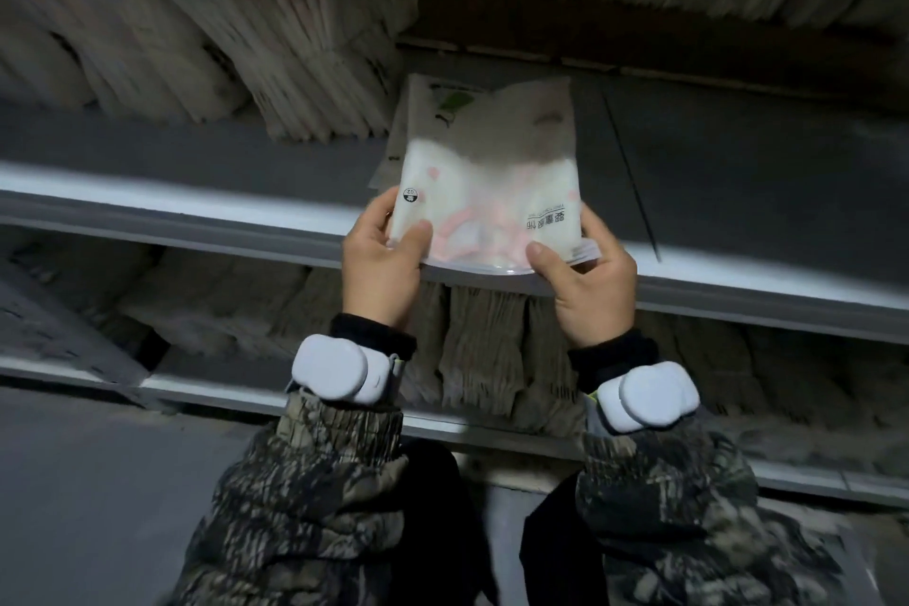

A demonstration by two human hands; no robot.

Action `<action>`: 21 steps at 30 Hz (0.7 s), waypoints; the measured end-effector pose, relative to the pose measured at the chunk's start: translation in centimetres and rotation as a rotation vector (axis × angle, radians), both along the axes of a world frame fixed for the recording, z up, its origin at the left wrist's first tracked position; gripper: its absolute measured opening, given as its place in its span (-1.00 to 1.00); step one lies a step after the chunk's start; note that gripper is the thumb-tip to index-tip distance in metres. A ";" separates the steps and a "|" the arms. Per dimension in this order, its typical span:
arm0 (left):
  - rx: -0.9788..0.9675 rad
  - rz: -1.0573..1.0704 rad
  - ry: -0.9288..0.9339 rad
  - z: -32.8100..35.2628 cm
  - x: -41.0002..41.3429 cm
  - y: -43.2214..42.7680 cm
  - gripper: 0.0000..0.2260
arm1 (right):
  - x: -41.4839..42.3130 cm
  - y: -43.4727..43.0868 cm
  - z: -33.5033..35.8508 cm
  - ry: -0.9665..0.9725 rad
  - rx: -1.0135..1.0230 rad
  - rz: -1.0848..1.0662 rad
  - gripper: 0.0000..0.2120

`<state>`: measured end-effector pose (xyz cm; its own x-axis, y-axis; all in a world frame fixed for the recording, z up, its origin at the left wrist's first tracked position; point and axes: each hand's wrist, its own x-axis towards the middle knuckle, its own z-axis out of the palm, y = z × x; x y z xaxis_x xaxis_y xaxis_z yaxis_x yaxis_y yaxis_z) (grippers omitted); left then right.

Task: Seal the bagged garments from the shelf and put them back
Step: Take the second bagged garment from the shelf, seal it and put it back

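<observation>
A frosted white plastic bag (492, 192) with a pale pink-patterned garment inside is held over the front edge of the grey shelf (196, 192). My left hand (381, 261) pinches its near left corner, thumb on top. My right hand (585, 281) pinches the near right corner the same way. The bag's near edge faces me, its far end points into the shelf. Another flat bag (423, 108) lies on the shelf under and behind it.
Tightly packed rows of bagged garments (221, 39) fill the back of the shelf at left and the upper shelf. More stacked bags (492, 349) stand on the shelf below. Grey floor (98, 507) lies at lower left.
</observation>
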<state>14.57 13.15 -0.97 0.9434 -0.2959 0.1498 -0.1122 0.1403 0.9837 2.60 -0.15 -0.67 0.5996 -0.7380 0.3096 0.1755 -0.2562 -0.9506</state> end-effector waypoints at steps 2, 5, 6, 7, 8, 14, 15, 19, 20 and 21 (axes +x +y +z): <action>0.030 0.017 -0.086 0.3 1.0 -0.3 -0.71 | 0.7 -0.5 0.4 0.030 -0.069 0.000 -0.48; 0.124 0.077 -0.237 0.6 2.4 -0.7 -0.73 | 1.8 -1.4 1.0 0.094 -0.207 -0.007 -0.50; 0.170 0.094 -0.287 0.7 2.9 -0.8 -0.72 | 2.2 -1.7 1.3 0.117 -0.241 -0.006 -0.50; 0.210 0.101 -0.331 0.8 3.4 -0.9 -0.70 | 2.6 -2.1 1.5 0.139 -0.263 -0.001 -0.50; 0.250 0.097 -0.371 0.8 4.0 -1.0 -0.67 | 3.0 -2.5 1.6 0.169 -0.279 0.004 -0.50; 0.539 0.030 -0.532 0.5 7.8 -1.2 -0.50 | 5.2 -4.7 1.4 0.370 -0.392 0.086 -0.07; 0.548 0.014 -0.519 0.7 8.0 -1.2 -0.50 | 5.5 -4.9 1.2 0.380 -0.400 0.093 -0.05; 0.580 -0.093 -0.494 0.6 8.8 -0.8 -0.35 | 6.3 -5.6 0.1 0.355 -0.354 0.042 -0.11; 0.589 -0.124 -0.498 0.5 9.0 -0.7 -0.30 | 6.5 -5.8 -0.1 0.354 -0.337 0.036 -0.15; 0.596 -0.150 -0.501 0.5 9.2 -0.6 -0.24 | 6.8 -6.0 -0.3 0.352 -0.323 0.033 -0.22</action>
<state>23.76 12.55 -0.50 0.7494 -0.5781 0.3227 -0.5831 -0.3455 0.7352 9.36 -6.13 -0.97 0.7309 -0.6159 0.2941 -0.1295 -0.5481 -0.8263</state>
